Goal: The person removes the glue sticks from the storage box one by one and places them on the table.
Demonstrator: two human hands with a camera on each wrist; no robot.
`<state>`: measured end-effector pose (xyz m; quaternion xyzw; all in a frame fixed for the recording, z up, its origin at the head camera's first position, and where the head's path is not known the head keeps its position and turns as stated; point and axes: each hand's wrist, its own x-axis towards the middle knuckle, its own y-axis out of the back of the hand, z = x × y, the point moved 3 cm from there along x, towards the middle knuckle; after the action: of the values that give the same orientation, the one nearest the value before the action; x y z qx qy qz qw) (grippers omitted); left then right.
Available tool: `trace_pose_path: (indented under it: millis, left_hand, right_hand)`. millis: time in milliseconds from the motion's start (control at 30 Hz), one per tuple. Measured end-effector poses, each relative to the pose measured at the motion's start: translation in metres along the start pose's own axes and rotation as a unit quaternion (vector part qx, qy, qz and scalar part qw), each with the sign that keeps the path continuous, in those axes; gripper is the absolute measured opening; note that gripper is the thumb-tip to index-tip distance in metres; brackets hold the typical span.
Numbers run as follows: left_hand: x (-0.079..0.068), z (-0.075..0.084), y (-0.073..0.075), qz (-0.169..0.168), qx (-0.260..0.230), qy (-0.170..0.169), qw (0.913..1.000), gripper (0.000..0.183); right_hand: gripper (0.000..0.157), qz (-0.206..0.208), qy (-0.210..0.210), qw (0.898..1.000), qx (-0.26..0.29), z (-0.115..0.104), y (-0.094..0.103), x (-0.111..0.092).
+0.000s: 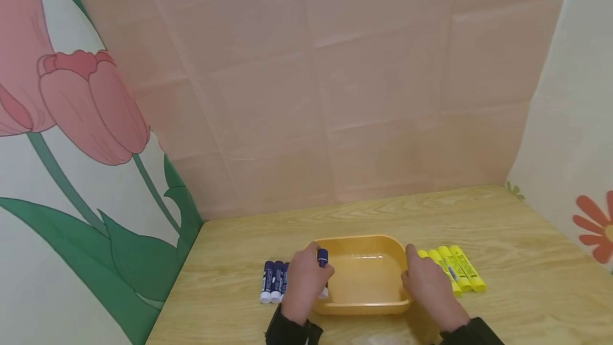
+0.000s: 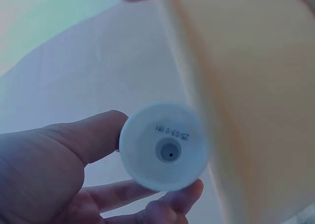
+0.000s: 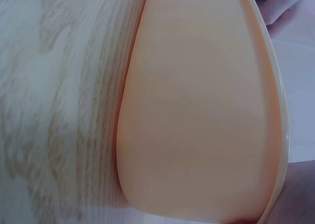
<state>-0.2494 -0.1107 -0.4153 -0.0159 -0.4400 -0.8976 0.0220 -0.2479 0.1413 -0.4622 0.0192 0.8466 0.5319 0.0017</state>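
Observation:
My left hand (image 1: 304, 278) holds a navy-capped glue stick (image 1: 323, 257) upright, close by the left rim of a yellow-orange plastic tray (image 1: 366, 276). In the left wrist view the round white base of this glue stick (image 2: 140, 150) faces the camera, with the thumb (image 2: 98, 133) on one side and fingers on the other. My right hand (image 1: 428, 284) grips the tray's right rim, thumb toward the inside. The right wrist view is mostly filled by the tray's smooth outer wall (image 3: 197, 111). No objects show inside the tray.
Several navy and white glue sticks (image 1: 272, 282) stand in a row left of the tray, partly hidden by the left hand. Several yellow sticks with dark print (image 1: 461, 268) lie side by side at the right. A pinkish sheet (image 1: 335, 95) hangs behind the wooden table (image 1: 517, 260).

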Motion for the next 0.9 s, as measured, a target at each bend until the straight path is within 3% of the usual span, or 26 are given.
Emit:
trace_pose_path:
  millis: [533, 900]
  left_hand:
    - [0.000, -0.021, 0.035, 0.017, -0.024, 0.005, 0.9995, 0.046]
    - [0.006, -0.044, 0.059, 0.039, -0.021, 0.035, 0.9984, 0.046]
  right_hand:
    - [0.054, -0.015, -0.010, 1.000, 0.004, 0.004, 0.001, 0.001]
    - [0.057, -0.010, -0.006, 1.000, 0.007, 0.011, 0.001, 0.005]
